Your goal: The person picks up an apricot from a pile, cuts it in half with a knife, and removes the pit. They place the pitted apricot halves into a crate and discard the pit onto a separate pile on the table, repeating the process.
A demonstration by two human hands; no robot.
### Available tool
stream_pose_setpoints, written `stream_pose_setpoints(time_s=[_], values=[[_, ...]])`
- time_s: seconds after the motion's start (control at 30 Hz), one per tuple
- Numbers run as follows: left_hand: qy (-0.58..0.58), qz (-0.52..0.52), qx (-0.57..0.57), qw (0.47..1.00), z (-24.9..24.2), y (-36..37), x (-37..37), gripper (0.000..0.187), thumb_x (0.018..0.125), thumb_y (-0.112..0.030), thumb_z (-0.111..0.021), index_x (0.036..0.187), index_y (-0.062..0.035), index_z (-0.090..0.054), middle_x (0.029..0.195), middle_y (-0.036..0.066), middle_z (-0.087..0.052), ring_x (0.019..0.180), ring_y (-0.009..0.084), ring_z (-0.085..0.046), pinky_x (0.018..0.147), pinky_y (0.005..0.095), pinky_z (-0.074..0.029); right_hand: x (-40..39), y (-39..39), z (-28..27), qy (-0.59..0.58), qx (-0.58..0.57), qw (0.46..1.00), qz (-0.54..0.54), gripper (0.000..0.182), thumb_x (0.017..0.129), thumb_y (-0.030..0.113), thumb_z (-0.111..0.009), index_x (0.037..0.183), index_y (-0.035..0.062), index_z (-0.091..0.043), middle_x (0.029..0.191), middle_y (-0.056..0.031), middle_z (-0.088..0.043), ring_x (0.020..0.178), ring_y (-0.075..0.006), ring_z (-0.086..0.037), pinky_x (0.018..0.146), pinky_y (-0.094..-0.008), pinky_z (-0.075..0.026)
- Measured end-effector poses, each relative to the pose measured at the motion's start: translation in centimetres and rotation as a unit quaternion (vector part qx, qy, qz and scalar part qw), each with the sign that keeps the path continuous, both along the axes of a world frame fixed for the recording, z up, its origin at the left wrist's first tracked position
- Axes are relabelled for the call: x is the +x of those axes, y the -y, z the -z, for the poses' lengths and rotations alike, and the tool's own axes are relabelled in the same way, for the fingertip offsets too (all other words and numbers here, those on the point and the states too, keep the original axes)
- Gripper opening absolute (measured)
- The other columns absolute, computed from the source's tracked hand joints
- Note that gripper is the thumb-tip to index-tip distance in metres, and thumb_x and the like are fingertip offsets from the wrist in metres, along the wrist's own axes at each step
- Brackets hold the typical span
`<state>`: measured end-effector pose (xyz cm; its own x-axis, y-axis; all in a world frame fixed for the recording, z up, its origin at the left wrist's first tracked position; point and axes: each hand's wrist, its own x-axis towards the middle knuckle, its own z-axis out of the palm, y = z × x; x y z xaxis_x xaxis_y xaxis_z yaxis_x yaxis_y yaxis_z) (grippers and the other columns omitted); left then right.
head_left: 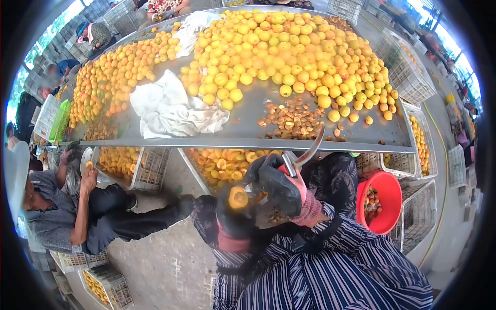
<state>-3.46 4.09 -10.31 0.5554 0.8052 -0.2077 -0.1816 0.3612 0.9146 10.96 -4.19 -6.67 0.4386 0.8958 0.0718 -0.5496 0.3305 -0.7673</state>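
Note:
My left hand [235,209], in a dark glove with a red cuff, holds a cut orange fruit half [238,198], its hollow side facing up. Close by on the right, my right hand [279,186], in a dark glove with a pink cuff, is closed round a tool with a curved metal blade [311,147], which points up past the table edge. Brown pits [294,120] lie on the metal table [248,129] in front of a big heap of whole yellow-orange fruit [279,46]. Below the table edge is a crate of cut fruit [219,164].
White cloths [173,108] lie on the table. A red bucket [391,201] with scraps stands at the right, beside an empty crate [419,212]. At the left sits a co-worker [57,206] holding fruit, near another fruit crate [150,168]. More people and crates are behind.

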Motion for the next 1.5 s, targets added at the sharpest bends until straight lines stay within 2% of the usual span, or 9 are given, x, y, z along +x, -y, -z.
stream_pose_setpoints(time_s=[0.23,0.33,0.53,0.7,0.83,1.03,1.2,1.3,1.5], values=[[0.001,0.011,0.016,1.000,-2.5,1.3,0.7,0.044,0.091,-0.042,-0.040,0.113,-0.0049,-0.052,0.098,0.010,-0.062,0.079,0.0161,-0.061,0.066,0.0289,-0.053,-2.1,2.7,-2.3,-0.055,-0.200,0.973,0.103,0.047,0.087,0.039,-0.053,0.120,0.0055,-0.050,0.119,-0.0158,-0.051,0.115,-0.0309,-0.045,0.101,-0.0396,-0.037],[-0.022,0.042,0.179,0.983,-7.6,2.0,0.5,0.043,0.092,-0.039,-0.040,0.115,-0.0039,-0.051,0.102,0.011,-0.061,0.082,0.0159,-0.061,0.072,0.0293,-0.052,-0.4,4.1,-9.2,0.550,-0.166,0.819,0.001,0.034,0.078,0.021,-0.063,0.110,0.0087,-0.060,0.113,-0.0091,-0.056,0.111,-0.0274,-0.049,0.095,-0.0339,-0.041],[-0.021,0.072,0.308,0.948,-6.3,2.2,0.9,0.038,0.093,-0.035,-0.043,0.110,-0.0018,-0.052,0.094,0.010,-0.062,0.077,0.0169,-0.061,0.068,0.0249,-0.051,0.7,6.2,-10.6,0.428,-0.123,0.894,-0.051,0.042,0.075,0.012,-0.066,0.115,0.0054,-0.057,0.110,-0.0128,-0.061,0.100,-0.0274,-0.059,0.089,-0.0338,-0.044],[0.103,0.148,-0.216,0.960,-10.1,2.6,1.0,0.041,0.090,-0.037,-0.048,0.115,-0.0043,-0.052,0.108,0.008,-0.059,0.089,0.0167,-0.059,0.068,0.0242,-0.049,0.7,6.6,-10.0,0.402,-0.099,0.908,-0.063,0.048,0.073,0.012,-0.069,0.117,0.0014,-0.055,0.109,-0.0142,-0.061,0.100,-0.0250,-0.059,0.088,-0.0324,-0.045],[0.047,0.175,0.044,0.982,-10.3,2.9,1.3,0.045,0.088,-0.038,-0.051,0.119,-0.0051,-0.051,0.113,0.008,-0.057,0.094,0.0158,-0.057,0.069,0.0248,-0.048,1.1,7.3,-8.5,0.370,-0.120,0.921,-0.037,0.049,0.074,0.003,-0.067,0.120,-0.0003,-0.052,0.113,-0.0108,-0.061,0.104,-0.0148,-0.056,0.091,-0.0288,-0.044],[0.180,0.162,-0.308,0.920,-11.5,3.6,2.2,0.046,0.091,-0.041,-0.044,0.121,-0.0058,-0.049,0.113,0.010,-0.057,0.099,0.0221,-0.057,0.083,0.0326,-0.049,1.0,7.7,-10.5,0.367,-0.087,0.925,-0.044,0.045,0.076,0.002,-0.062,0.120,0.0009,-0.053,0.116,-0.0099,-0.060,0.108,-0.0171,-0.055,0.095,-0.0298,-0.041],[-0.024,0.081,0.160,0.983,-5.6,3.1,1.9,0.048,0.092,-0.045,-0.039,0.118,-0.0050,-0.051,0.107,0.010,-0.060,0.097,0.0205,-0.058,0.080,0.0278,-0.050,0.9,7.6,-9.8,0.425,-0.101,0.900,-0.016,0.044,0.072,0.004,-0.065,0.115,0.0030,-0.057,0.110,-0.0106,-0.062,0.104,-0.0195,-0.058,0.091,-0.0303,-0.043],[0.043,0.068,-0.123,0.989,-6.0,2.8,2.0,0.052,0.091,-0.048,-0.039,0.114,-0.0039,-0.054,0.102,0.009,-0.061,0.091,0.0183,-0.060,0.075,0.0254,-0.051,1.3,8.0,-6.9,0.409,-0.131,0.903,0.004,0.044,0.071,0.010,-0.068,0.113,0.0036,-0.058,0.106,-0.0119,-0.062,0.097,-0.0215,-0.060,0.087,-0.0320,-0.046],[0.047,0.098,-0.036,0.993,-8.2,3.7,2.6,0.059,0.091,-0.052,-0.033,0.107,-0.0008,-0.056,0.093,0.009,-0.062,0.076,0.0149,-0.061,0.060,0.0220,-0.051,0.8,8.3,-9.9,0.471,-0.158,0.868,0.022,0.043,0.073,0.016,-0.070,0.113,0.0021,-0.058,0.105,-0.0124,-0.063,0.096,-0.0217,-0.059,0.085,-0.0309,-0.045]])
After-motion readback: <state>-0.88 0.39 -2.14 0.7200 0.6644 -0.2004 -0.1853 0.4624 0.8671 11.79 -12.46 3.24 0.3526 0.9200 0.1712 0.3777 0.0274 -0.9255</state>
